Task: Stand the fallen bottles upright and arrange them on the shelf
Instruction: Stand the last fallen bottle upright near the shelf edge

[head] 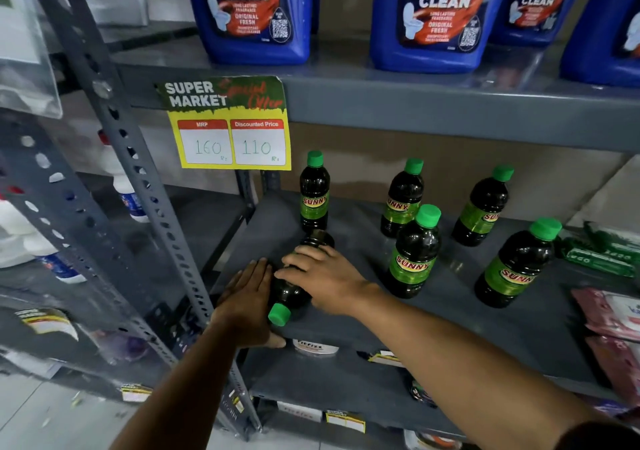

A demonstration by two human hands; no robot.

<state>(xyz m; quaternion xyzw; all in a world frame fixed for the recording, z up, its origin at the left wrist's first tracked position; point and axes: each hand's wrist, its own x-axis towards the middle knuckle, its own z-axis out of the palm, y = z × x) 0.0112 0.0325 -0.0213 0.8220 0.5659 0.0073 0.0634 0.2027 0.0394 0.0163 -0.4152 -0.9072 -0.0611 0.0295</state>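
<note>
Fallen bottle (294,287) lies on grey shelf (346,373), lower centre of frame, green cap toward viewer. Right hand (322,280) drapes over it, fingers curled. Left hand (247,297) flat, open, pressed against its left side. Five bottles upright behind.

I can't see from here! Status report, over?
Both hands on fallen bottle, not yet lifted. Five bottles upright. Nothing in the way.

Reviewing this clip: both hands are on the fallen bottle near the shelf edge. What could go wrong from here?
1. The fallen bottle lies with its green cap at the shelf's front edge; if it slips from the left hand or right hand, it may roll off.
2. Swinging it upright could knock the standing bottle behind it.
</note>
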